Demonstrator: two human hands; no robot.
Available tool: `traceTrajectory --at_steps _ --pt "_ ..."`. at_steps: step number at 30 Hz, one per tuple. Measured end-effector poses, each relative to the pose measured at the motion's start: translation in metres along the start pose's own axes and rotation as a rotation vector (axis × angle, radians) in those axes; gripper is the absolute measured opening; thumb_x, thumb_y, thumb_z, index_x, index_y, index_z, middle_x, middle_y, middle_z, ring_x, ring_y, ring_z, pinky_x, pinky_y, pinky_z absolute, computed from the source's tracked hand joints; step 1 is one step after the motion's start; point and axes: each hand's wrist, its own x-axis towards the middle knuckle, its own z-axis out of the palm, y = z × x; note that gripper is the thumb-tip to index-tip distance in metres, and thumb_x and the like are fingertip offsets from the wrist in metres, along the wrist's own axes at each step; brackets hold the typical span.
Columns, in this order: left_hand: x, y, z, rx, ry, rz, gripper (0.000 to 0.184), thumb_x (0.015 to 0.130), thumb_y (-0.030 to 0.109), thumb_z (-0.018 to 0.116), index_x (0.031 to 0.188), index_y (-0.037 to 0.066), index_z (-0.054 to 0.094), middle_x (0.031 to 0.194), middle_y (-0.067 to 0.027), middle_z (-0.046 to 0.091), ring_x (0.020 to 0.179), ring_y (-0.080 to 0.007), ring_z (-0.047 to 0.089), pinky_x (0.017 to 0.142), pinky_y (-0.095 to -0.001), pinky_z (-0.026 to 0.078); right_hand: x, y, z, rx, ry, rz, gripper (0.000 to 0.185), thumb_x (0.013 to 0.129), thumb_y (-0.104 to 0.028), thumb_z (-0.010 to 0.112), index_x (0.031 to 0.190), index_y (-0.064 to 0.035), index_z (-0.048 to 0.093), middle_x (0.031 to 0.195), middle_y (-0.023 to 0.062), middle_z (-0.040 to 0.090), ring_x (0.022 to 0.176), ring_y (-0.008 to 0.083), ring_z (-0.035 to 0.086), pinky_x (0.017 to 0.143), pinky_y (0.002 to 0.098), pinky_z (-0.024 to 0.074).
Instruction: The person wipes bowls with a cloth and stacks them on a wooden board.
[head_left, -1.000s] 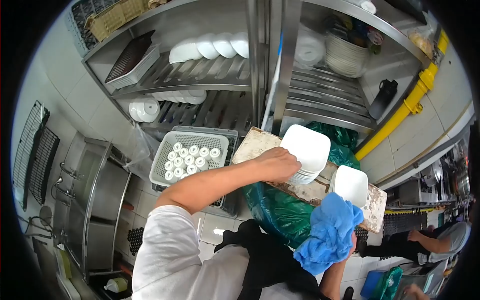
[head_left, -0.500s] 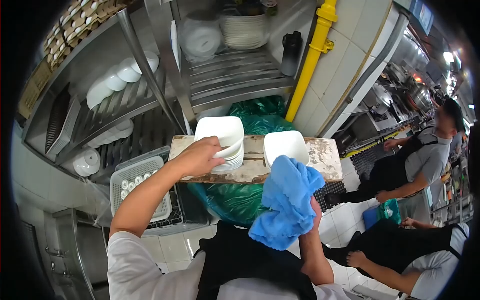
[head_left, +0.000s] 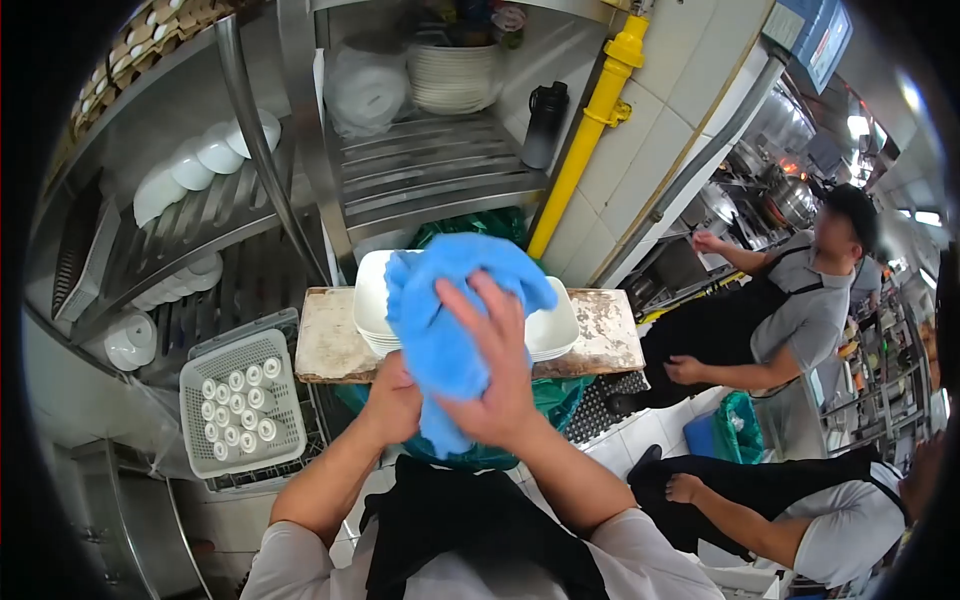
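My right hand (head_left: 495,365) is on a blue cloth (head_left: 470,265), with fingers spread over the front and the thumb below. Close beside it, my left hand (head_left: 391,402) is closed at the cloth's lower left edge; the cloth hides whatever it grips. Behind the cloth, a stack of white square bowls (head_left: 372,300) shows its left side. On the right, a second white bowl stack (head_left: 553,328) is partly covered. Both stand on a worn wooden board (head_left: 610,335).
A grey basket (head_left: 290,440) of several white cylindrical items sits at left. Metal shelves (head_left: 440,180) hold plates and a black bottle (head_left: 545,125). A yellow pipe (head_left: 585,140) runs down the wall. Two people in aprons (head_left: 720,350) stand at right.
My right hand has brought the blue cloth left and up, in front of the bowls. My left hand has left the bowl stack's top and come down beside the cloth. The view has shifted right.
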Motion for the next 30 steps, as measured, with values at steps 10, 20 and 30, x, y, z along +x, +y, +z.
traceTrajectory --at_steps 10,20,30 --pt "-0.009 0.008 -0.003 -0.278 -0.117 0.061 0.03 0.092 0.013 0.06 0.118 -0.004 0.061 0.115 -0.0091 0.064 0.107 -0.017 0.058 0.092 -0.0324 0.044 -0.007 0.044 0.021 1.614 0.24 0.821 0.045 0.089 -0.024 0.064 0.126 -0.0013 0.053 0.115 0.0083 0.061 0.101 0.0163 0.059 0.088 0.0326 0.049" --pt "0.046 -0.031 0.028 -0.018 -0.141 -0.123 0.032 0.094 0.017 0.059 0.118 -0.004 0.059 0.109 -0.0077 0.065 0.094 -0.0148 0.062 0.084 -0.0293 0.048 -0.177 0.072 0.014 0.981 -0.217 1.071 0.044 0.091 -0.024 0.062 0.127 -0.0015 0.052 0.114 0.0065 0.061 0.103 0.0162 0.058 0.088 0.0323 0.0485" --pt "0.11 -0.134 0.056 1.408 -0.646 0.142 0.04 0.089 0.013 0.052 0.125 -0.003 0.05 0.137 -0.0205 0.049 0.121 -0.0426 0.05 0.098 -0.0451 0.044 -0.226 0.04 -0.075 1.167 0.014 1.179 0.056 0.09 -0.027 0.065 0.134 0.0008 0.046 0.124 0.0087 0.059 0.111 0.0179 0.057 0.097 0.0324 0.0444"
